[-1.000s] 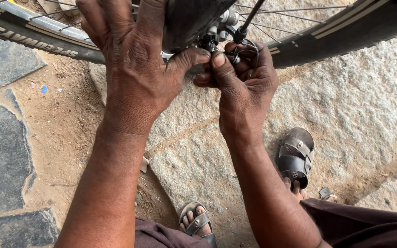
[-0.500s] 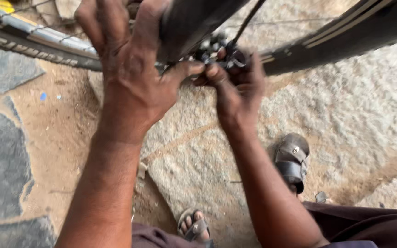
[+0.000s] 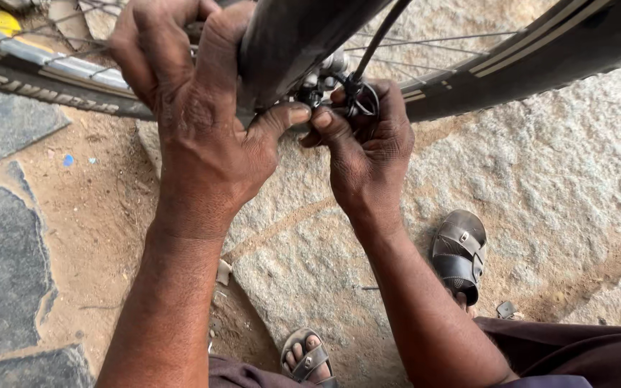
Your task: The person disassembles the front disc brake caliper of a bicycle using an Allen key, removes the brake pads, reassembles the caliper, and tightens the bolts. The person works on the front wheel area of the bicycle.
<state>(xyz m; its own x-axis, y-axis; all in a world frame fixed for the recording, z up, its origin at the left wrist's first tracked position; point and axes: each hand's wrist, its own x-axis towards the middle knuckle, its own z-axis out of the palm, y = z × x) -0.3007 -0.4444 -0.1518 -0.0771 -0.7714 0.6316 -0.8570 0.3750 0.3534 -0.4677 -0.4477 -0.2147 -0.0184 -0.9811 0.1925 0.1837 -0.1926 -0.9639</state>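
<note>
The left hand [image 3: 199,108] covers part of the small metal brake fitting [image 3: 325,82], and the right hand [image 3: 364,151] hides its far side, so how the fingers grip it cannot be told. The bicycle wheel [image 3: 533,61] and dark frame tube [image 3: 289,43] run off the top edge. The right sandal [image 3: 460,251] is partly behind the forearm.

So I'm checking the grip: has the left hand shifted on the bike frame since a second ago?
No. The left hand grips the same frame tube, thumb beside the metal fitting.

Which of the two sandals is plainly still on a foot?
The lower sandal, between the forearms: toes show through its straps. The grey sandal right of the right forearm shows no toes.
</note>
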